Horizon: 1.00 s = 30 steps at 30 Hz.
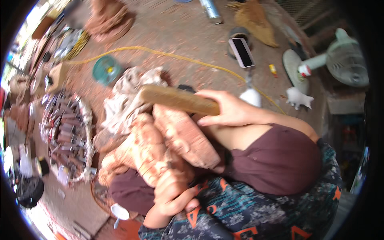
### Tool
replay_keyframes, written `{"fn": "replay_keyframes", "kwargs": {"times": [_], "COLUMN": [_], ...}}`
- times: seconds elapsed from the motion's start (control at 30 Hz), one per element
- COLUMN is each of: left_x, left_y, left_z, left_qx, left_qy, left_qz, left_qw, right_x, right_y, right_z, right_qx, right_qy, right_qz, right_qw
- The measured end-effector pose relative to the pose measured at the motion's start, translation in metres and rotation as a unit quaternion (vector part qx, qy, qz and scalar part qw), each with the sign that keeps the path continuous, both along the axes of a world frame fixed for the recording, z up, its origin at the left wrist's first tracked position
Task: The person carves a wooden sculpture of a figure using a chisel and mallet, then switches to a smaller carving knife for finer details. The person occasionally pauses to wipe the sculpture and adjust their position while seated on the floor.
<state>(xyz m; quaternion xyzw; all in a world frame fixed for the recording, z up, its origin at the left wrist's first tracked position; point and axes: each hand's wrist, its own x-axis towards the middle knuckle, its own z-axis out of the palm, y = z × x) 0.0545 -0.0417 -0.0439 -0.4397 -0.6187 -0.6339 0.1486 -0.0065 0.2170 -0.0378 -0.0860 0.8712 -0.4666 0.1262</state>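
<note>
A reddish wooden carving (146, 144) with rounded, cut forms lies across my lap. Beside it a thick wood piece (186, 138), flat-faced and carved along one edge, leans towards my right thigh. My right hand (228, 108) is closed around one end of a thick yellow-brown wooden club (176, 99), which reaches left above the carving. At the near end of the carving my left hand (174, 196) is closed, fingers wrapped round; what it grips is blurred and mostly hidden.
A round holder of many wood-handled tools (68, 136) stands left. Beyond the carving lie a pale cloth (128, 96), a green bowl (107, 71) and a yellow hose (176, 56). A phone (242, 53), a fan (346, 62) and a white animal figurine (299, 99) are right.
</note>
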Motion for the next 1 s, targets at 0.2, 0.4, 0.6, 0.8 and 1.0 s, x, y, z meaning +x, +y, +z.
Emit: {"fn": "replay_keyframes", "kwargs": {"times": [0.2,0.4,0.6,0.8,1.0], "left_x": [0.002,-0.002,-0.006,-0.017,-0.008], "left_y": [0.003,0.006,0.000,0.008,0.007], "left_z": [-0.006,-0.012,-0.009,-0.013,-0.007], "left_qx": [0.026,0.110,0.087,0.116,0.105], "left_qy": [0.035,0.017,0.013,0.013,0.001], "left_qz": [0.005,-0.010,-0.003,-0.018,0.005], "left_qw": [0.999,0.994,0.996,0.993,0.994], "right_x": [0.003,0.008,0.006,0.025,0.055], "right_y": [-0.003,0.003,0.004,-0.013,-0.019], "right_z": [0.014,0.018,0.072,0.143,0.147], "right_qx": [-0.011,0.059,0.114,0.242,0.309], "right_qy": [-0.075,-0.063,0.121,0.406,0.454], "right_qz": [-0.010,-0.013,0.113,0.307,0.320], "right_qw": [0.997,0.996,0.980,0.826,0.772]}}
